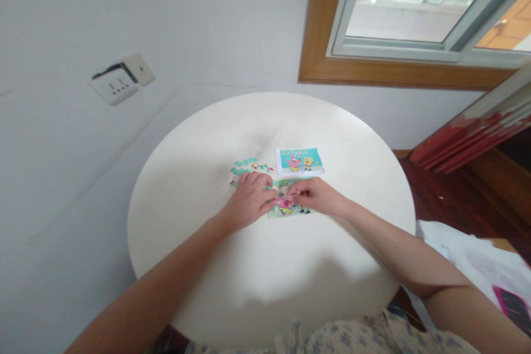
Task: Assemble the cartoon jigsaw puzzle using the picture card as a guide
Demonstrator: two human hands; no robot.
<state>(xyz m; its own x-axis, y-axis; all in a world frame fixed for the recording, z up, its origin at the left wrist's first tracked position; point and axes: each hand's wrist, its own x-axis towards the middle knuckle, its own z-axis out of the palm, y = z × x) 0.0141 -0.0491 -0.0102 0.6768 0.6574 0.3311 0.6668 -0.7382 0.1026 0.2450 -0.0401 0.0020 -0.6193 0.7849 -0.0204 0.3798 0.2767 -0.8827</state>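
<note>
A partly assembled cartoon jigsaw puzzle (285, 211) lies flat on the round white table, with a pink starfish figure showing near its middle. My left hand (252, 199) rests at the puzzle's left side, fingers apart and slightly bent, its thumb and index fingertips touching the puzzle's edge. Over the puzzle, my right hand (316, 194) pinches what looks like a small pinkish puzzle piece, mostly hidden by the fingertips. Loose puzzle pieces (245, 164), several teal and some red or yellow, are scattered just beyond my left hand. Behind the puzzle lies a picture card (302, 160) with matching cartoon figures.
The round white table (199, 155) stands against a white wall with a socket (114, 86). A wood-framed window (398, 72) is at the upper right, above a red curtain (468, 133). White cloth and a pink-edged dark object (514, 307) lie at lower right.
</note>
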